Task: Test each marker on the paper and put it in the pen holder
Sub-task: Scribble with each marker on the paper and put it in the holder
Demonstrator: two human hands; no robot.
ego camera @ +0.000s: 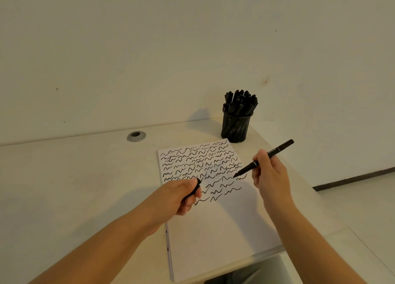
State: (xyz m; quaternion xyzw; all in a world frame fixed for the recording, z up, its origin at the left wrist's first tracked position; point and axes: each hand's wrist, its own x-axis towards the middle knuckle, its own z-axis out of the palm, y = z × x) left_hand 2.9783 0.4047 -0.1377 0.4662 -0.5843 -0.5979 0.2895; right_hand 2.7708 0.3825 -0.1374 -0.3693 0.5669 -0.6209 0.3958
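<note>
A white sheet of paper (213,230) lies on the desk, its upper half covered in rows of black squiggles. My right hand (268,172) grips a black marker (277,150) with its cap off. The marker's tip sits at the right end of a squiggle row, touching or just above the paper. My left hand (181,195) is curled round the black marker cap (197,185) over the paper's left side. A black mesh pen holder (236,125) stands behind the paper's far right corner, packed with several black markers.
A round grey cable grommet (136,136) sits in the desk near the wall. The desk's right edge (299,177) runs diagonally just right of my right hand, with floor beyond it. The white wall stands close behind the holder.
</note>
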